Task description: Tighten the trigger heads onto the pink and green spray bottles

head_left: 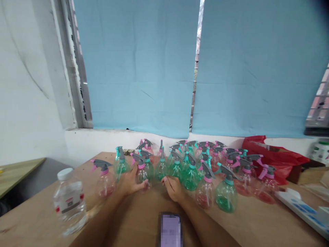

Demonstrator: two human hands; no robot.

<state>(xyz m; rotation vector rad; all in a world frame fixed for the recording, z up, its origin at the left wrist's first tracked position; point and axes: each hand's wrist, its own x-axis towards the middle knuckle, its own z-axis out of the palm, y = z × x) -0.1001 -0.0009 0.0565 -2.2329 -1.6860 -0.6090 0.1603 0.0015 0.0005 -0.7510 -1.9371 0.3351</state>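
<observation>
Several small spray bottles [190, 171] stand in a cluster on the wooden table [257, 223], some green, some pink-tinted, with grey triggers. My left hand [131, 183] rests on the table against a clear bottle with a pink collar [142, 173], fingers curled toward its base. My right hand [172, 188] lies on the table just in front of the green bottles, fingers bent and touching none that I can make out. Both forearms stretch across the table toward the cluster.
A clear water bottle with a white cap [69, 202] stands at the near left. A phone [170, 230] lies between my forearms. A red plastic bag [275, 156] and a box sit at the back right, a white power strip [300, 206] at the right edge.
</observation>
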